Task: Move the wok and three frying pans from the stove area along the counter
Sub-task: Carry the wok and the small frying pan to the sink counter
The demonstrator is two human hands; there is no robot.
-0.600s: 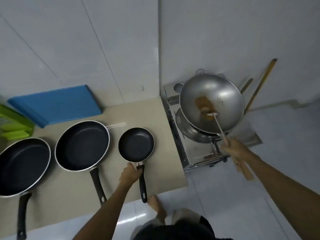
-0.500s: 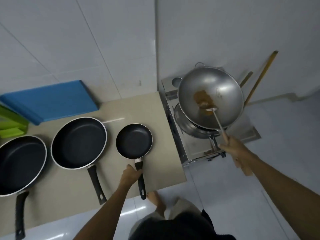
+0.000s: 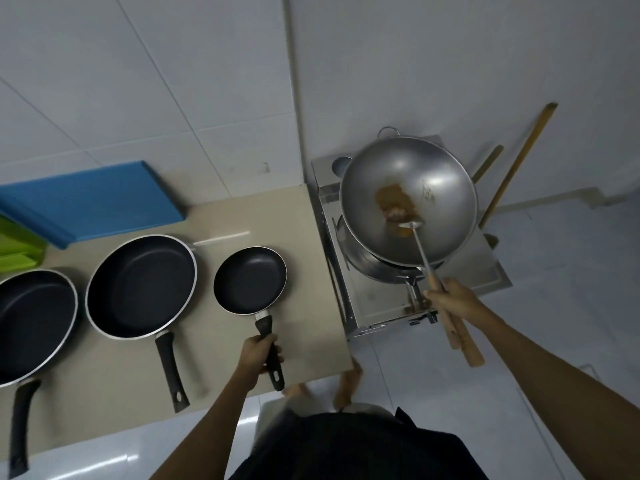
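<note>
Beige counter beside a steel stove, white tiled wall behind. Left hand is closed around the small frying pan's black handle; right hand grips the wok's wooden handle together with a ladle. Two larger pans sit further left; the small pan is best slid flat, the wok kept level.

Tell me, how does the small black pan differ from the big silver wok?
The small pan is black inside; the wok is bare silver metal. The pan is much smaller and shallower than the wok. The pan is empty on the counter; the wok sits tilted on the stove with brown food. The left hand grips the pan's handle; the right hand holds a spatula into the wok. Both are round.
</note>
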